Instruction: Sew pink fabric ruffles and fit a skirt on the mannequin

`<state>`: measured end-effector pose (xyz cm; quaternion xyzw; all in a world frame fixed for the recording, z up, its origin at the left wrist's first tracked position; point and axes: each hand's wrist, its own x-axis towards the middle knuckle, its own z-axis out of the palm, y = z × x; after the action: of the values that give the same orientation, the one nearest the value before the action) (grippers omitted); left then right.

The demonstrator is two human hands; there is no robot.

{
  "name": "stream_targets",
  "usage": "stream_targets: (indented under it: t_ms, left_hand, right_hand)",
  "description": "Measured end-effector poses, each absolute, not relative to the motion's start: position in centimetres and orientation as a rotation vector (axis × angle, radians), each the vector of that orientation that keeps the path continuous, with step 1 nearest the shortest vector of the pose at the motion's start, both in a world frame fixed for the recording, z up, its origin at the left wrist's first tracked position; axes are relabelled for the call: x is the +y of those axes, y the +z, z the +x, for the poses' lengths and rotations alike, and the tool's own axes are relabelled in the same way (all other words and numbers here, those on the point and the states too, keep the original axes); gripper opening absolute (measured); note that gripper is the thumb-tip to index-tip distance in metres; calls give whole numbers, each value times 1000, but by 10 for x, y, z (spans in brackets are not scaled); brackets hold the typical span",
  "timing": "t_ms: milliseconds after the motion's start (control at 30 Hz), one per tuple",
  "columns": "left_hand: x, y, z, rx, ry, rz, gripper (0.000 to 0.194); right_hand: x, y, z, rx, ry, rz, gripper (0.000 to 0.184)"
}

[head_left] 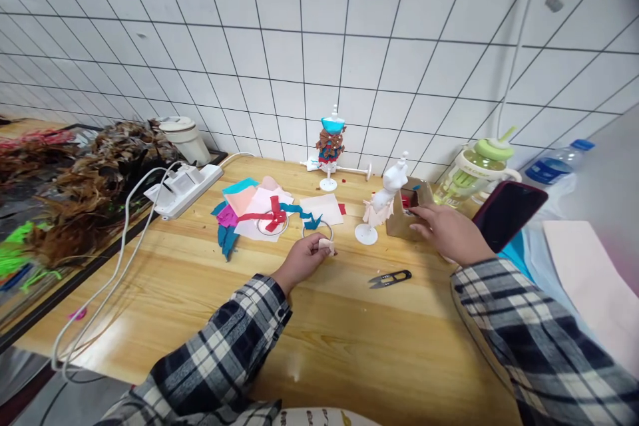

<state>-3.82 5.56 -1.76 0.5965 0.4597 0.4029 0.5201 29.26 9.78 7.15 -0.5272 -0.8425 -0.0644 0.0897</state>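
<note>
My left hand (303, 261) is closed in a pinch on a small pale pink paper piece (326, 245). Just behind it lie a ring (331, 231) and a blue crinkled strip (298, 210). My right hand (455, 231) reaches to the small cardboard box (402, 226), its fingers stretched apart at the opening; red bits show inside. Left of the box, a white mini dress form (394, 176) stands tilted, with pale pink paper pieces (377, 213) round its lower part. Thread snips (390, 279) lie on the table between my hands.
A second dress form (332, 143) in blue, brown and red stands by the wall. Coloured paper sheets (249, 196) lie left of centre. A power strip (184, 190) with cables and brown feathers (104, 180) are at left. A phone (509, 214) and a green-lidded bottle (472, 173) stand right.
</note>
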Motion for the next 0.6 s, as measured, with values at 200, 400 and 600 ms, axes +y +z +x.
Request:
stream_targets:
  t_ms: [200, 400, 600]
  left_hand:
    - [55, -18, -38, 1097, 943, 1441, 22]
    - [51, -18, -36, 1123, 961, 1415, 27]
    - [49, -12, -35, 1135, 945, 1424, 25]
  right_hand:
    - [17, 18, 261, -2405, 3, -1443, 30]
    - [-28, -15, 261, -2350, -28, -1516, 19]
    - [-42, -18, 315, -2001, -166, -1869, 25]
